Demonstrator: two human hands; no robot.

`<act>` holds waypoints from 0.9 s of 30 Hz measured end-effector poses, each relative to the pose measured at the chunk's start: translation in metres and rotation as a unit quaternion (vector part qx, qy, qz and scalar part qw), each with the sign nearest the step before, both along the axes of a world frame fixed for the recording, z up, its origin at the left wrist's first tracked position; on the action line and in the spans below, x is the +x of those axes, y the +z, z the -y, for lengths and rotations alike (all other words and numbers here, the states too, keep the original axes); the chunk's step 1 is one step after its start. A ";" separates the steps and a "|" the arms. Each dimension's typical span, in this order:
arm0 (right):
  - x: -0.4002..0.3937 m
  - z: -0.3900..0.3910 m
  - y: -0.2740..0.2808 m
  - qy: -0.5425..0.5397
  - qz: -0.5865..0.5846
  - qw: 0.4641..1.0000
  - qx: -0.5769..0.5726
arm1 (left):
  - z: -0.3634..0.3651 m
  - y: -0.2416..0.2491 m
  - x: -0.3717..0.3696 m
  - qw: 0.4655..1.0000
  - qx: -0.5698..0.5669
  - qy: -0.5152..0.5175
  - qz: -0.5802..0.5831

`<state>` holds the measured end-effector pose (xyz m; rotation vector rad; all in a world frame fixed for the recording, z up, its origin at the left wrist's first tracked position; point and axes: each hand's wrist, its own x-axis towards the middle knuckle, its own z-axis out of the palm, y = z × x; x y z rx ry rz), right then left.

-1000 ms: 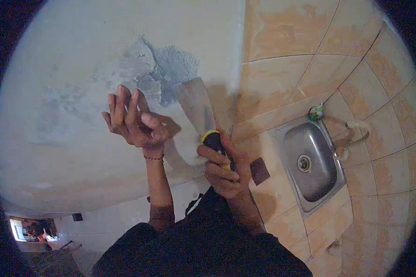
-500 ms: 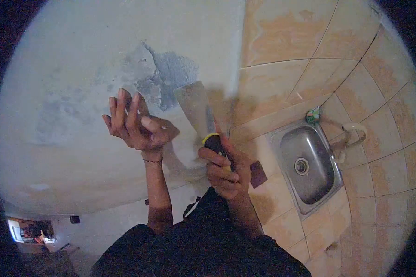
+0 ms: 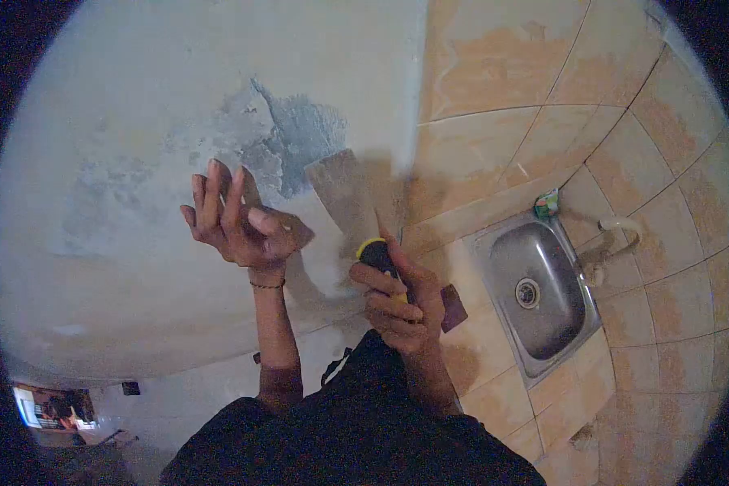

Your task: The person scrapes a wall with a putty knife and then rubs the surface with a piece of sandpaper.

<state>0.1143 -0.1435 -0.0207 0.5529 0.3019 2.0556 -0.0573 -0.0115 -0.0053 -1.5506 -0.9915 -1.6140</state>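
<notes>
We see our right hand (image 3: pixel 398 301) nearest, fingers wrapped tight round the black-and-yellow handle of a putty knife (image 3: pixel 356 212), forefinger laid up toward the blade. The wide blade points up and lies against the white plastered wall (image 3: pixel 121 267), its top edge at the lower rim of the grey patch (image 3: pixel 287 138) where bare render shows. Our left hand (image 3: pixel 239 223) is up beside it, to the blade's left, fingers mostly straight and close together, thumb folded across the palm, holding nothing; we cannot tell if the fingertips touch the wall. A thin bracelet (image 3: pixel 267 284) sits on that wrist. Further right the plaster stops at tan wall tiles (image 3: pixel 502 121), with a stainless sink (image 3: pixel 539 296), a white tap (image 3: pixel 620 225) and a small green item (image 3: pixel 548 203) by the sink's corner. Risks, as we judge: blade held too steep could gouge the soft surface or leave ridges at the patch rim; the free hand sits close to the blade's edge and could get nicked if it slips sideways; dim light may hide uneven spots.
</notes>
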 end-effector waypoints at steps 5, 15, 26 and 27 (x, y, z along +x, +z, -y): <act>0.000 0.000 -0.009 0.008 -0.013 0.999 0.044 | 0.000 0.001 0.001 1.000 0.016 -0.012 0.004; 0.003 0.001 -0.004 -0.006 0.021 1.000 0.020 | 0.001 0.002 0.002 1.000 0.015 -0.010 0.001; 0.000 -0.010 -0.004 -0.025 0.176 0.983 0.041 | 0.000 0.003 0.001 1.000 0.017 -0.006 -0.005; -0.001 -0.009 -0.003 -0.025 0.181 0.982 0.049 | 0.001 0.003 -0.001 1.000 0.019 -0.005 -0.005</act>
